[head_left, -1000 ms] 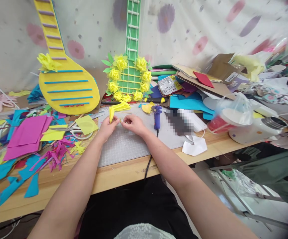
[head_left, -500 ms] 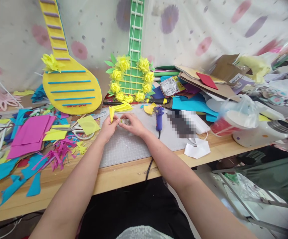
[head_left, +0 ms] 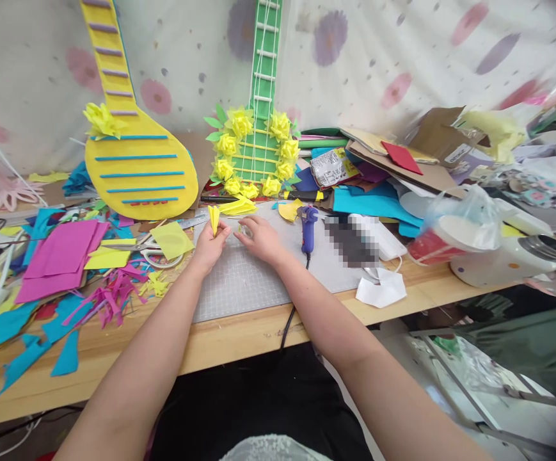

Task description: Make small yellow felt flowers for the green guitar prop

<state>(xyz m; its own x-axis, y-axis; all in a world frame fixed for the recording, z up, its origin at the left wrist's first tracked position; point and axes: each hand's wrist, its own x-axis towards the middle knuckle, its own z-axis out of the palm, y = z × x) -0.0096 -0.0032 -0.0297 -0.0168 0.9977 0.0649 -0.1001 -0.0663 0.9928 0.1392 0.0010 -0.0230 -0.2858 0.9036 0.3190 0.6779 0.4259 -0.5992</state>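
Observation:
My left hand (head_left: 212, 246) is closed on a folded piece of yellow crepe paper (head_left: 214, 218), which sticks up above the thumb. Just to its right, my right hand (head_left: 260, 239) curls its fingers round a small clear ring, seemingly a roll of clear tape (head_left: 245, 230); the fingers cover part of it. Both hands are over a grey cutting mat (head_left: 239, 288). Behind them lies a small stack of yellow paper pieces (head_left: 239, 206). To the right of my right hand a purple glue gun (head_left: 308, 232) rests on the mat.
At the back lean a yellow cardboard lute (head_left: 141, 168) and a green one (head_left: 257, 157) with yellow paper flowers. Scissors (head_left: 160, 255), magenta paper (head_left: 61, 259) and scraps lie left. On the right are a lidded cup (head_left: 450, 240), a white bottle (head_left: 503, 262) and a face mask (head_left: 382, 289).
My right hand has moved slightly to the right, widening the gap between the hands. My left hand still grips the yellow crepe paper, and the view has shifted a little.

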